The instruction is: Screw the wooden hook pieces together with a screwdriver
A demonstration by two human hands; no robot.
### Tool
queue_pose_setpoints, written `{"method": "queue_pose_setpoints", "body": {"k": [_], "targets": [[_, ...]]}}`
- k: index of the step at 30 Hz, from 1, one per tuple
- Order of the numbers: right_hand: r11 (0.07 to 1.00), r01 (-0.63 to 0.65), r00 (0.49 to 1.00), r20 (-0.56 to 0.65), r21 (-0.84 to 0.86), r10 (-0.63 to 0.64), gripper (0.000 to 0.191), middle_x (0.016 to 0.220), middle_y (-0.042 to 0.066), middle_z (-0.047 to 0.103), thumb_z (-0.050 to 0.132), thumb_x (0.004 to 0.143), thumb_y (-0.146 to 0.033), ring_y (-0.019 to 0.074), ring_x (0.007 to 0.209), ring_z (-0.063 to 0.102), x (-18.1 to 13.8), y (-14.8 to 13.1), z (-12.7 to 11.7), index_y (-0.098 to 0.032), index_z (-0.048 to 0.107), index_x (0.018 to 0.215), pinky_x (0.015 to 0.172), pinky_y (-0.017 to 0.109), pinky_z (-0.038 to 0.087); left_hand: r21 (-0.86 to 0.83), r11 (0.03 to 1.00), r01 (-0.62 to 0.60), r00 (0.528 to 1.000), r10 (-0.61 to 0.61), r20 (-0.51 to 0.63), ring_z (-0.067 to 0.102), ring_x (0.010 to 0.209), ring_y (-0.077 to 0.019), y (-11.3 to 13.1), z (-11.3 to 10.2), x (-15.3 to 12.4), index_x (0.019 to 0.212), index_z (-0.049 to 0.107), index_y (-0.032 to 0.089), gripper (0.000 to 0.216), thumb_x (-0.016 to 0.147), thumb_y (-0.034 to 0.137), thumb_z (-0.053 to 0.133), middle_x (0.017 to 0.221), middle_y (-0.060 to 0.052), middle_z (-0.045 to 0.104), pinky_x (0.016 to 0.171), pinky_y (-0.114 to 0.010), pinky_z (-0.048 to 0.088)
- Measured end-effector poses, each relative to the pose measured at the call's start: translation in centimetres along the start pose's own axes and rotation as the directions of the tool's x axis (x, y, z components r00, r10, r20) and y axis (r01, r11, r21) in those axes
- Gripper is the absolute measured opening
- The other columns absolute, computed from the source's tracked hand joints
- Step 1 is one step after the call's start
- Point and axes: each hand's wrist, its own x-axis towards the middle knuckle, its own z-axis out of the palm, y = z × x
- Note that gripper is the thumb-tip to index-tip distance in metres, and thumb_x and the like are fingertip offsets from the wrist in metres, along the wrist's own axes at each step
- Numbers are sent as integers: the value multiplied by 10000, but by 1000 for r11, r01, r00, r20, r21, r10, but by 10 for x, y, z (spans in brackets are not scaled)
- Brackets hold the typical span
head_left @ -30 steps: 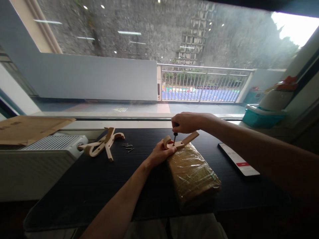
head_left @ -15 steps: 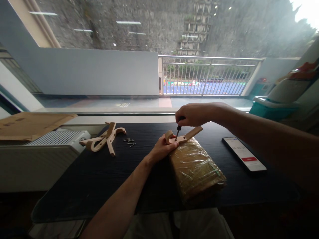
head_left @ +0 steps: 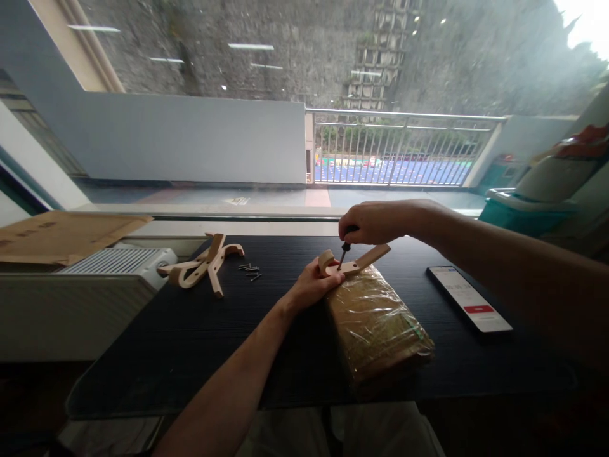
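My left hand (head_left: 311, 287) grips the curled end of a wooden hook piece (head_left: 366, 259) that lies on the far end of a plastic-wrapped brown block (head_left: 375, 327). My right hand (head_left: 375, 222) is closed over the dark handle of a small screwdriver (head_left: 344, 251), whose tip stands on the wooden piece near its curl. To the left on the black table (head_left: 190, 343) lie more wooden hook pieces (head_left: 202, 270) crossed over each other, with several small screws (head_left: 251, 271) beside them.
A phone (head_left: 469, 298) with a lit screen lies on the table at the right. A white ribbed appliance (head_left: 85, 289) with a cardboard sheet (head_left: 57, 235) on it stands at the left. A window with a railing outside runs behind; a teal container (head_left: 523, 212) sits far right.
The camera view has shifted slightly. The screwdriver now leans a little instead of standing upright; both hands stay on the wooden piece.
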Motion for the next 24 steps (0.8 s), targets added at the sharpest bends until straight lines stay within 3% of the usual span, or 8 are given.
{"method": "queue_pose_setpoints", "body": {"k": [17, 24], "targets": [[998, -33, 994, -106, -58, 27, 275, 835, 53, 680, 451, 783, -272, 141, 630, 518, 0, -7, 11, -195, 683, 910, 569, 284, 353, 11, 999, -37, 999, 37, 35, 591, 830, -180, -3, -2, 1, 1011, 571, 102, 438, 671, 337, 715, 921, -77, 625, 782, -303, 457], [998, -11, 994, -112, -60, 4, 234, 801, 31, 678, 468, 764, -248, 126, 610, 511, 2, -5, 12, -205, 672, 870, 567, 271, 351, -35, 998, -57, 997, 59, 55, 583, 784, -162, -8, -1, 3, 978, 573, 118, 377, 683, 313, 705, 836, -44, 611, 753, -293, 460]]}}
